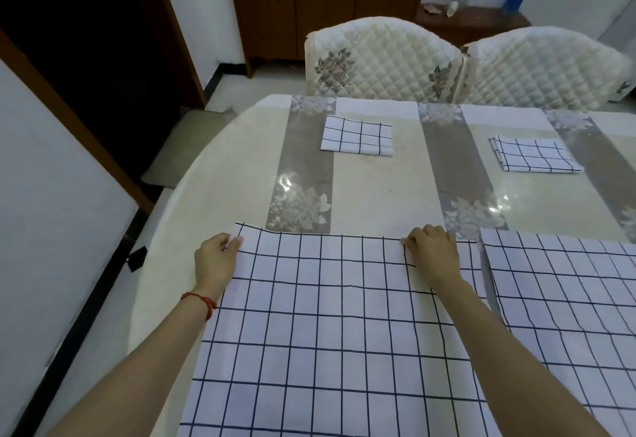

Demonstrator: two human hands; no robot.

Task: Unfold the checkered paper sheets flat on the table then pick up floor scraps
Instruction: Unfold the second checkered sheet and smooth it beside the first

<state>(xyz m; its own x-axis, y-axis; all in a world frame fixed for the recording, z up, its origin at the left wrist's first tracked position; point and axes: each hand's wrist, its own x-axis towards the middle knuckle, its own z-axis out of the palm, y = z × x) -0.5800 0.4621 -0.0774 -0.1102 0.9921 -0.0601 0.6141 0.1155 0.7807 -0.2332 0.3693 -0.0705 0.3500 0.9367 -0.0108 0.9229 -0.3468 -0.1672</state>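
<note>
Nearest the camera, a large checkered sheet (327, 333) lies spread on the surface (241, 178), reaching from 6 o'clock up to mid-frame. The left hand (216, 261), with a red string at its wrist (201, 300), has its grip closed on the sheet's far left corner at 9 o'clock, thumb on top. The right hand (434, 256) sits on the far edge toward 3 o'clock, fingers curled, its grip pinching a raised fold of the paper there. Just beside it at 3 o'clock lies a second opened sheet (568, 292), a narrow gap between the two. Farther off, a folded sheet (357, 135) rests at 12 o'clock and another folded sheet (535, 154) at 2 o'clock. Beyond stand two quilted chairs (382, 58)
</note>
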